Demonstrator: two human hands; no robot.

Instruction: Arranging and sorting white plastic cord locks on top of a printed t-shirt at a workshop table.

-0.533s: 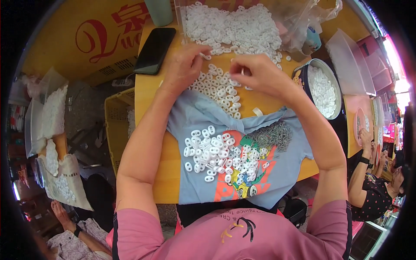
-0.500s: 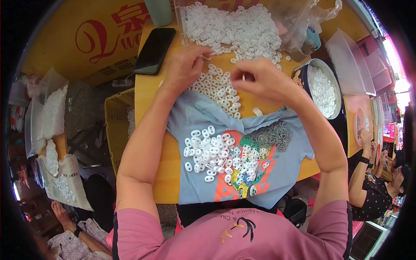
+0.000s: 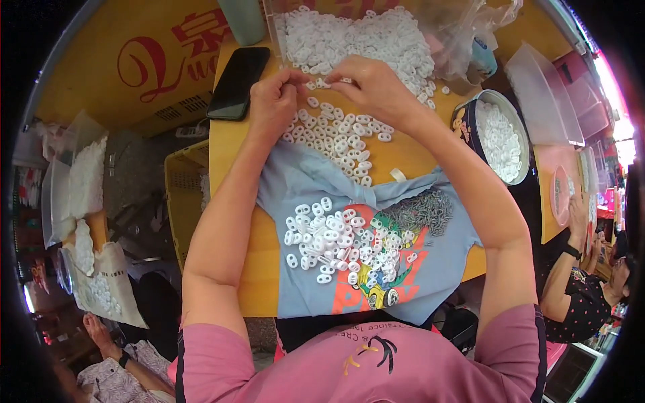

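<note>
Both my hands meet over the far part of the yellow table [image 3: 255, 285], by small white two-hole plastic pieces [image 3: 318, 84]. My left hand [image 3: 274, 104] is closed in a pinch, and my right hand [image 3: 376, 84] pinches from the other side; what their fingertips hold is too small to make out. Loose white pieces [image 3: 342, 138] spread just below them. Nearer me, a light blue printed T-shirt [image 3: 302, 292] lies under a group of white two-hole pieces [image 3: 326, 235], some smaller white pieces [image 3: 381, 252] and a heap of small grey parts [image 3: 424, 211].
A big heap of white pieces [image 3: 363, 40] sits at the far edge. Left of it are a black phone [image 3: 238, 82] and a green cup [image 3: 242, 19]. A round tin [image 3: 468, 124] of white pieces and a clear bag [image 3: 457, 47] stand right. Another person [image 3: 581, 309] sits far right.
My right hand has moved left and away from me, meeting my left hand. The left has drawn slightly back and left. More loose pieces now lie between the hands and the shirt.
</note>
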